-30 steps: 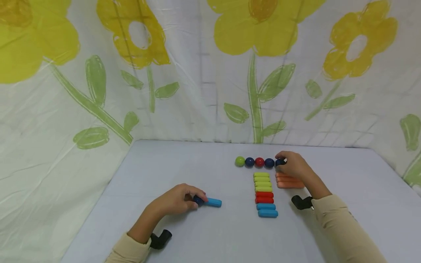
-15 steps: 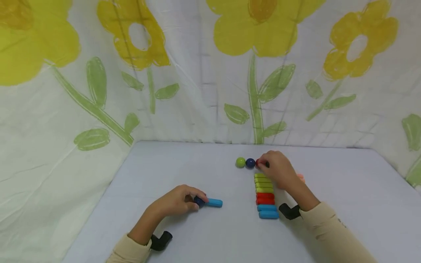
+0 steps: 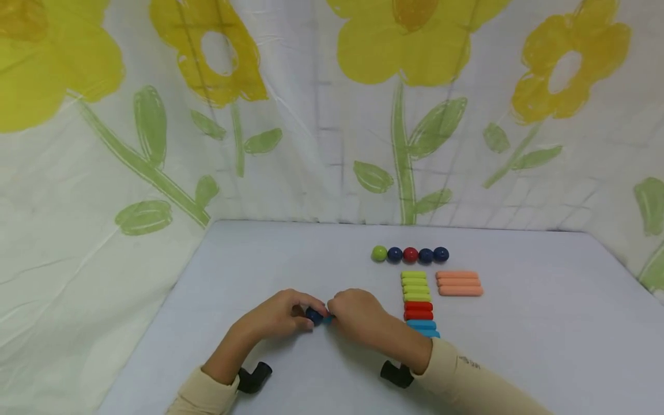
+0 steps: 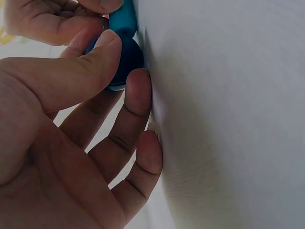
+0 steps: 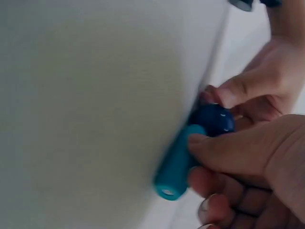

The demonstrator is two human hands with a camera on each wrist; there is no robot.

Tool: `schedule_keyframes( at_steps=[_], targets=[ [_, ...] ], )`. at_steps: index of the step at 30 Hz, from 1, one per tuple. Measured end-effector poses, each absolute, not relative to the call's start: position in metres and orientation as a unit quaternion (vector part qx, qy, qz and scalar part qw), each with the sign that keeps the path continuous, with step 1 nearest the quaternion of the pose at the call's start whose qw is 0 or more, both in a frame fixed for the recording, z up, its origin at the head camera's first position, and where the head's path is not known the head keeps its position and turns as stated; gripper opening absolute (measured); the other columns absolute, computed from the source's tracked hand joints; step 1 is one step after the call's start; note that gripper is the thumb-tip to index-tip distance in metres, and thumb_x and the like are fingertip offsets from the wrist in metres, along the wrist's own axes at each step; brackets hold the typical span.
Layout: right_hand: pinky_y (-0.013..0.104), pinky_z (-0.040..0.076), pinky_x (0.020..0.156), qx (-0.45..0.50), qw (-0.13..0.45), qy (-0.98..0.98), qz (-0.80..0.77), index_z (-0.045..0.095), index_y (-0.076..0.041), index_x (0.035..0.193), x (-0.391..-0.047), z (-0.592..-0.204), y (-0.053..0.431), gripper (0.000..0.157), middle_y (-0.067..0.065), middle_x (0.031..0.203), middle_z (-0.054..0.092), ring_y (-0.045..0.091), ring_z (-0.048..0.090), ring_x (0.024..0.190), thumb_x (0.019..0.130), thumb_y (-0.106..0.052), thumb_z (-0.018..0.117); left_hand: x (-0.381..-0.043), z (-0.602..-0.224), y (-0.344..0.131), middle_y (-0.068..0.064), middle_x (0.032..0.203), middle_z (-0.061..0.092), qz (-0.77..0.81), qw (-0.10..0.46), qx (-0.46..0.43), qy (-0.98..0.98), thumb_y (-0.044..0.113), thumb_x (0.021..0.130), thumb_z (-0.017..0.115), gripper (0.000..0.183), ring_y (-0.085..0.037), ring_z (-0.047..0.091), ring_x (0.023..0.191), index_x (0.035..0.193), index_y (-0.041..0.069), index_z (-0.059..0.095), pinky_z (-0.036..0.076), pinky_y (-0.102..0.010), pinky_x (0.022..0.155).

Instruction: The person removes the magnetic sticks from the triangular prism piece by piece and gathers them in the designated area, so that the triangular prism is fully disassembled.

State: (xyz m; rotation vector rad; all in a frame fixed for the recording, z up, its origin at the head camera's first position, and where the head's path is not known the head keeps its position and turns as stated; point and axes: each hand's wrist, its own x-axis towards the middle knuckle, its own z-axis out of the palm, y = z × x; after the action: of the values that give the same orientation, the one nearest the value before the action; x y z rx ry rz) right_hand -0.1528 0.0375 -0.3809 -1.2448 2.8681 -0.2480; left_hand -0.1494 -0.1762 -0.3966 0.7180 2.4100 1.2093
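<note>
My left hand (image 3: 282,314) pinches a dark blue ball (image 3: 313,316) between thumb and fingers, low over the white table. A light blue rod (image 5: 174,167) meets the ball end-on. My right hand (image 3: 358,320) holds this rod, its thumb (image 5: 224,148) pressed along one side and the fingers curled on the other. From the head view the right hand hides most of the rod. The left wrist view shows the ball (image 4: 128,59) against the rod's end, with both hands' fingertips crowded around the joint.
Behind lies a row of balls (image 3: 410,255) in green, dark blue and red. Nearer are stacked yellow-green rods (image 3: 414,282), red rods (image 3: 418,311) and blue rods (image 3: 422,325), the last partly behind the right arm. Orange rods (image 3: 459,283) lie to their right. A flowered curtain (image 3: 332,115) borders the table.
My right hand has left the row of balls, come toward me and left, and taken hold of the blue rod beside the left hand. The left hand keeps its place on the ball.
</note>
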Motion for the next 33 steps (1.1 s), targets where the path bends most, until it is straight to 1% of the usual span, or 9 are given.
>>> schedule_keyframes(
  at_steps=[2,5,9,15,19,22,24,28,33],
  targets=[
    [0.021,0.042,0.055,-0.393,0.024,0.914,-0.094,0.075,-0.009,0.081,-0.154,-0.379,0.038,0.006,-0.007,0.062,0.056,0.007,0.047,0.058,0.086,-0.009,0.077,-0.150,-0.397,-0.175,0.005,0.114,0.070,0.425,0.176,0.250,0.852,-0.003,0.088,0.073,0.029,-0.014,0.058,0.082,0.110,0.016,0.077,0.048,-0.027,0.070],
    [0.021,0.039,0.053,-0.382,0.075,0.915,-0.110,0.070,-0.012,0.071,-0.156,-0.374,0.044,0.017,-0.009,0.057,0.047,0.008,0.044,0.056,0.086,-0.008,0.078,-0.149,-0.396,-0.174,0.004,0.116,0.069,0.423,0.176,0.247,0.854,-0.003,0.088,0.072,0.030,-0.014,0.058,0.086,0.110,0.017,0.077,0.048,-0.028,0.072],
    [0.023,0.037,0.053,-0.373,0.129,0.914,-0.098,0.065,-0.016,0.065,-0.150,-0.368,0.057,0.026,-0.009,0.055,0.044,0.009,0.043,0.055,0.084,-0.013,0.081,-0.149,-0.396,-0.173,0.005,0.119,0.068,0.417,0.173,0.242,0.859,-0.002,0.089,0.072,0.030,-0.014,0.058,0.087,0.110,0.019,0.077,0.047,-0.028,0.073],
    [0.022,0.040,0.053,-0.366,0.202,0.903,-0.102,0.068,-0.018,0.066,-0.129,-0.362,0.088,0.023,-0.009,0.056,0.048,0.008,0.046,0.055,0.080,-0.014,0.085,-0.148,-0.396,-0.174,0.006,0.119,0.068,0.412,0.175,0.235,0.863,0.000,0.089,0.073,0.029,-0.014,0.057,0.084,0.110,0.020,0.077,0.047,-0.029,0.072],
    [0.021,0.033,0.051,-0.363,0.226,0.896,-0.118,0.063,-0.019,0.061,-0.117,-0.360,0.113,0.029,-0.009,0.054,0.042,0.006,0.042,0.053,0.078,-0.012,0.086,-0.147,-0.395,-0.174,0.006,0.118,0.068,0.411,0.175,0.232,0.864,0.001,0.090,0.073,0.029,-0.014,0.057,0.083,0.110,0.021,0.076,0.048,-0.030,0.072],
    [0.022,0.030,0.050,-0.359,0.225,0.897,-0.128,0.059,-0.020,0.058,-0.112,-0.360,0.132,0.034,-0.010,0.054,0.039,0.006,0.040,0.053,0.077,-0.010,0.085,-0.147,-0.395,-0.173,0.006,0.118,0.068,0.410,0.175,0.231,0.865,0.001,0.090,0.072,0.029,-0.015,0.057,0.083,0.110,0.021,0.076,0.047,-0.030,0.072],
    [0.022,0.030,0.050,-0.354,0.215,0.901,-0.129,0.059,-0.021,0.059,-0.110,-0.360,0.144,0.033,-0.011,0.055,0.040,0.005,0.040,0.054,0.077,-0.010,0.085,-0.146,-0.395,-0.173,0.007,0.118,0.068,0.409,0.174,0.232,0.865,0.001,0.090,0.072,0.029,-0.015,0.056,0.083,0.111,0.021,0.076,0.047,-0.030,0.071],
    [0.022,0.031,0.050,-0.346,0.167,0.915,-0.121,0.057,-0.021,0.061,-0.109,-0.362,0.162,0.034,-0.012,0.056,0.038,0.004,0.039,0.053,0.077,-0.009,0.084,-0.146,-0.395,-0.173,0.007,0.118,0.067,0.407,0.172,0.239,0.865,0.002,0.091,0.072,0.029,-0.014,0.057,0.084,0.112,0.021,0.076,0.047,-0.030,0.073],
    [0.022,0.029,0.049,-0.336,0.116,0.928,-0.114,0.055,-0.021,0.061,-0.108,-0.362,0.170,0.036,-0.013,0.054,0.033,0.004,0.037,0.050,0.079,-0.014,0.085,-0.146,-0.396,-0.175,0.009,0.118,0.067,0.405,0.167,0.248,0.864,0.004,0.091,0.072,0.028,-0.013,0.059,0.089,0.113,0.021,0.075,0.048,-0.031,0.077]
  ],
)
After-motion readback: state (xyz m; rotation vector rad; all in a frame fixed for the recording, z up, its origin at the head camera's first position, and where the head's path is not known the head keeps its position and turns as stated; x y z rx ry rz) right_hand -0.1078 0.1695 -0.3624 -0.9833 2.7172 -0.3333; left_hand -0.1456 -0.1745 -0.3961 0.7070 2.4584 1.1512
